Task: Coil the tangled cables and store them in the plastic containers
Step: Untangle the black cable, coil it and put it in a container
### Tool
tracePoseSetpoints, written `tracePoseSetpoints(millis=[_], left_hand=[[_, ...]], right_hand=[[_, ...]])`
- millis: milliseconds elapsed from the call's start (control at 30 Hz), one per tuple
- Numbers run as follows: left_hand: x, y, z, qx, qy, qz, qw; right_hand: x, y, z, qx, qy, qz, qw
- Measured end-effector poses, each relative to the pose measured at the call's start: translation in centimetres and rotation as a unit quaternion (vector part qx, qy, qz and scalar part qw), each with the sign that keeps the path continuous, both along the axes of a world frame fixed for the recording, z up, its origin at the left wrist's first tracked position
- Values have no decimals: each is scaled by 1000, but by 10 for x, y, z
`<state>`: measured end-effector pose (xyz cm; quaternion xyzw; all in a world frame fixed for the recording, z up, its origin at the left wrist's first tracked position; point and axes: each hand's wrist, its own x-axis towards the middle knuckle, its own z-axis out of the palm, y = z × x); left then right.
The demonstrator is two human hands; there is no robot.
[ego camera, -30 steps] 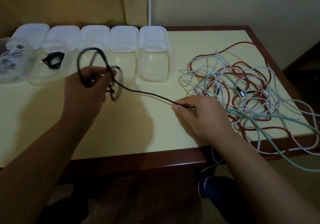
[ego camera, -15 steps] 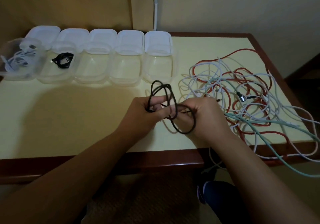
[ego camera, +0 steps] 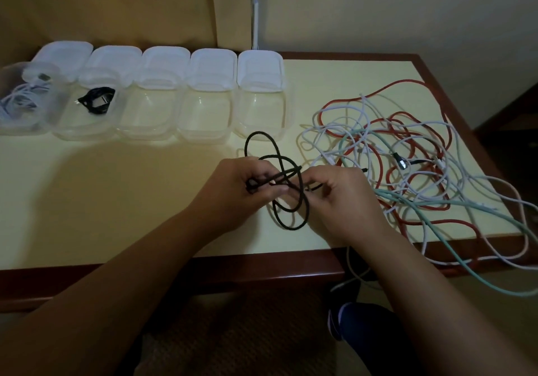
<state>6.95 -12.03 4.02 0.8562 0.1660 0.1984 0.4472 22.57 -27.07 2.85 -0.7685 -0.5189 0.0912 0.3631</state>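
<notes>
A black cable (ego camera: 291,224) is looped into a few coils over the middle of the table. My left hand (ego camera: 233,192) grips the coils where they cross. My right hand (ego camera: 340,201) pinches the same cable just to the right, its fingers curled round the strand. A tangle of red, white and pale green cables (ego camera: 407,157) lies on the table's right side, some strands hanging over the front edge. Several clear plastic containers (ego camera: 203,119) with open lids stand in a row at the back left.
The leftmost container (ego camera: 17,108) holds a white cable and the one beside it holds a coiled black cable (ego camera: 97,100). The yellow table top (ego camera: 102,201) has a dark wooden rim. A white cord (ego camera: 255,12) runs down the wall behind.
My left hand carried the black coils from the left to the middle and met my right hand. The straight stretch of cable between the hands is gone, taken up into the loops.
</notes>
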Motion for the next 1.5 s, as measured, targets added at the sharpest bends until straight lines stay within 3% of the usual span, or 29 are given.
tracePoseSetpoints(millis=[300,433,567,700,900,1267,1500], left_hand=[[0,-6,-7,-101,-43,51,993],[1,-10,-4,-76,-34,30,996],[-1,-6,-1,-80,-45,44,995],[-1,10,6,-196,-109,101,969],[-6,28,17,-263,-146,201,932],[-28,36,11,-322,-94,103,936],[-47,44,10,-329,-65,86,938]], right_hand=[[-3,3,-2,19,-4,10,1000],[-3,3,0,22,37,12,999],[-2,2,2,-5,9,-1,1000],[4,-1,2,-55,-13,-39,998],[6,0,5,-63,-37,-77,994],[-9,10,13,-78,-44,-44,995],[-23,19,13,-147,-25,1,989]])
